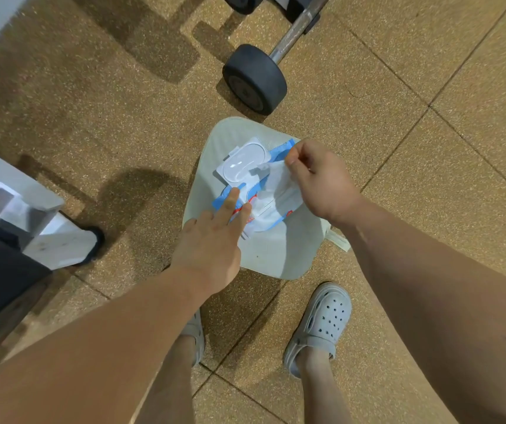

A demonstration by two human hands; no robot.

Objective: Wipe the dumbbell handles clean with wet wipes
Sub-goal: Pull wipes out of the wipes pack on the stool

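My right hand (319,182) has its grip pressed together, thumb and forefinger pinching the upper corner of a thin white wet wipe (276,188). The sheet hangs down and left from that pinch to the opening of a flat blue-and-white plastic wipes pack (264,223), so the pack lies just below and left of the grip. The pack's clear white hinged lid (242,162) stands flipped open on its far side.

My left hand (212,240) keeps its grip spread. Two straight fingers (230,200) press down on the near left end of the pack, and nothing is curled round it.

The pack rests on a pale grey-green padded cushion (276,255) with a small label at its right edge. I cannot tell whether that cushion is raised or lies flat on the floor.

Just beyond the cushion's far edge lies a dumbbell (254,78) with a round black rubber head. Its bare metal handle (291,35) runs away to the upper right, well apart from both hands and from the wipe.

Everything sits on a speckled tan tiled floor (429,56). My feet in grey perforated clogs (322,325) stand at the near side, and a white metal frame (31,215) is off to the left.
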